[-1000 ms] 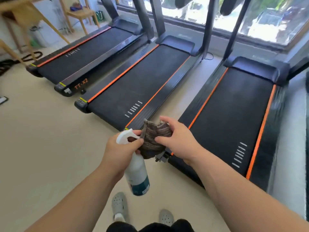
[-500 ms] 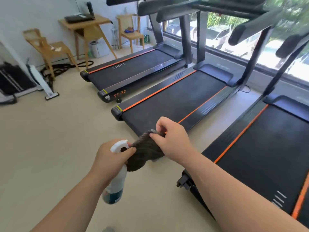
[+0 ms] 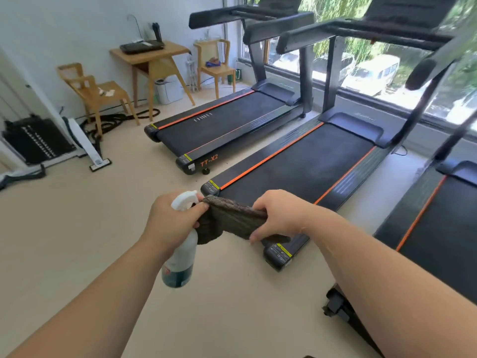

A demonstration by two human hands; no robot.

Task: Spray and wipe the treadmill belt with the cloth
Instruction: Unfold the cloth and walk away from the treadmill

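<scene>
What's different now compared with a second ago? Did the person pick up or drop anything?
Nothing was picked up or dropped. The view swung up and left, off the right-hand treadmill toward the middle black treadmill belt. The brown knitted cloth, bunched before, is now stretched between both hands. The left hand still holds the white spray bottle; the right hand keeps its cloth end.

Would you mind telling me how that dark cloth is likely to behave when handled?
Probably floppy: the cloth sags between the left hand and right hand. Likely light, since fingertips alone hold it. Its ribbed surface suggests it won't slip.
</scene>
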